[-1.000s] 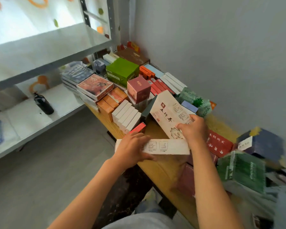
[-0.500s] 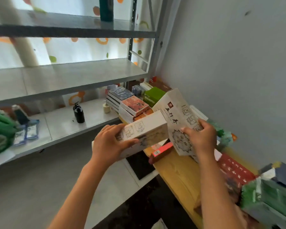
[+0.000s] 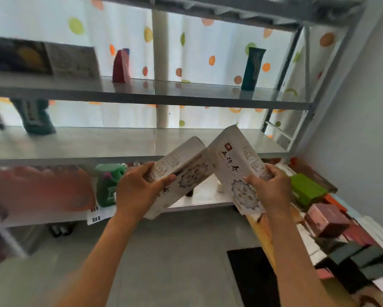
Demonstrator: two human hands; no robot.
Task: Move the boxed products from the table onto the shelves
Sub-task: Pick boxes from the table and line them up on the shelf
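Since half a second before, both flat white printed cardboard boxes were raised clear of the yellow wooden table [image 3: 261, 233] and brought up in front of the grey metal shelf unit [image 3: 128, 149]; a second before, they had only just been gripped at the table edge. The carry step was judged well advanced, with placement not yet made. The left-hand white box [image 3: 181, 171] was held tilted, gripped by the left hand [image 3: 137, 191], thumb curled over its face and fingers behind. The right-hand white box [image 3: 237, 165] was held by the right hand [image 3: 268, 191], fingers curled round its lower right edge. The upper corners of the boxes were seen close together, contact not determinable. Remaining coloured boxes [image 3: 325, 220] were noted on the table
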